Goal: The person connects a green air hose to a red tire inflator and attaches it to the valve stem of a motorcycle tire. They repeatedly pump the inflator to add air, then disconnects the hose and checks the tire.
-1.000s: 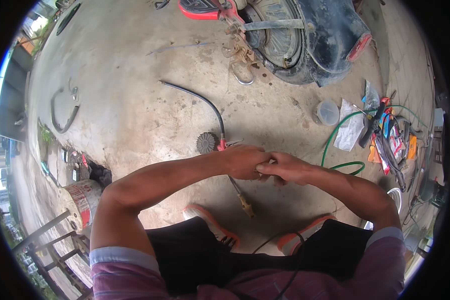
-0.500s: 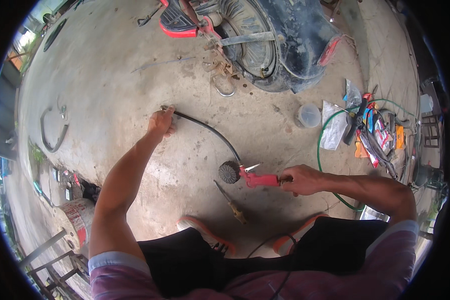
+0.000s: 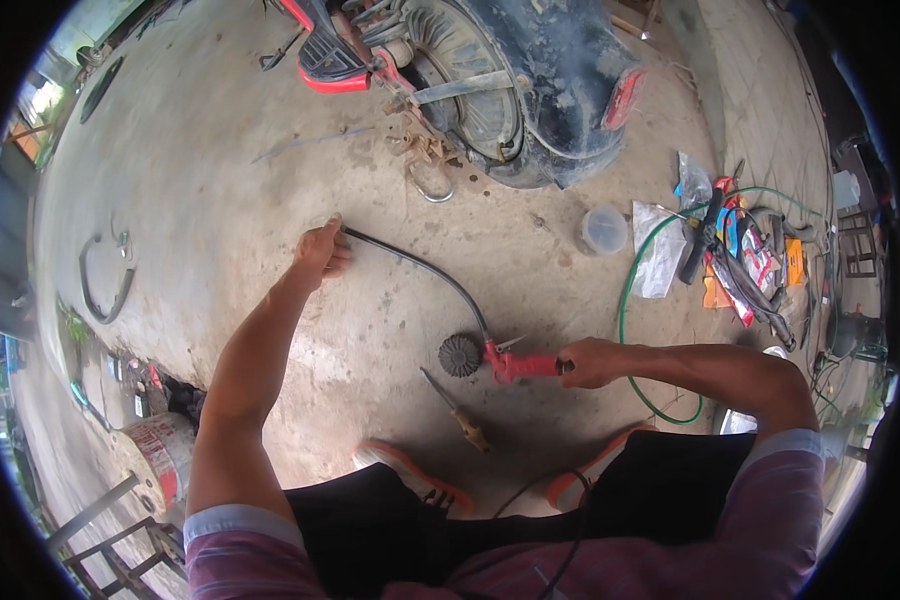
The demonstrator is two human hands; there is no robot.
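Note:
My left hand [image 3: 321,250], reaching far out to the left, is closed round the end of a short black hose [image 3: 432,268]. The hose curves down to a red tire inflator gun [image 3: 530,366], lying level above the floor or resting on it; I cannot tell which. My right hand [image 3: 590,363] is closed on the gun's right end. A silver lever [image 3: 511,343] sticks out of its top. Beside its left end is a round black ribbed part [image 3: 460,355], perhaps its gauge. Just below, a screwdriver [image 3: 456,410] with a yellowish handle lies on the concrete.
A dusty motorcycle [image 3: 530,90] lies or stands at the top. A clear tub [image 3: 604,231], a white sheet [image 3: 656,250] and a pile of packets [image 3: 755,262] are to the right, with a green hose [image 3: 622,310] looping round. A spool [image 3: 155,455] stands lower left.
The whole view has shifted slightly, moving the motorcycle and the packets a little left. My right hand has edged closer to the gun's body. My left hand keeps its hold on the hose end.

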